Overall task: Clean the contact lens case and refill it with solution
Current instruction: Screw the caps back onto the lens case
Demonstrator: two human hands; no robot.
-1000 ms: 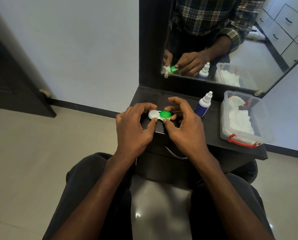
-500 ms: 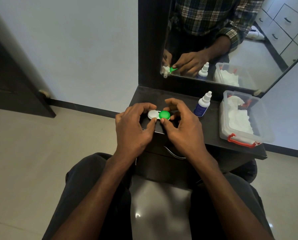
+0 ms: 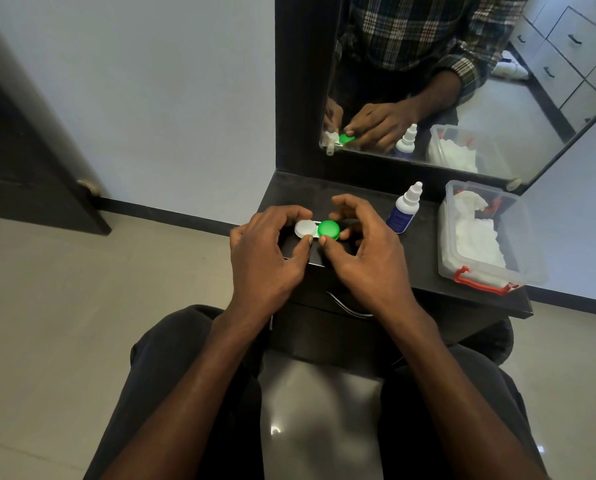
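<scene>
Right hand (image 3: 365,258) fingers now wider

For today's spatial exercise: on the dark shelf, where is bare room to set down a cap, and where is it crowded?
Bare patches on the shelf: the back strip between mirror frame and hands; the near part between right hand and tissue box. Crowded: around the lens case, and between solution bottle and box.

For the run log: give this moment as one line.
left hand grips white cap | right hand grips green cap | caps on
</scene>
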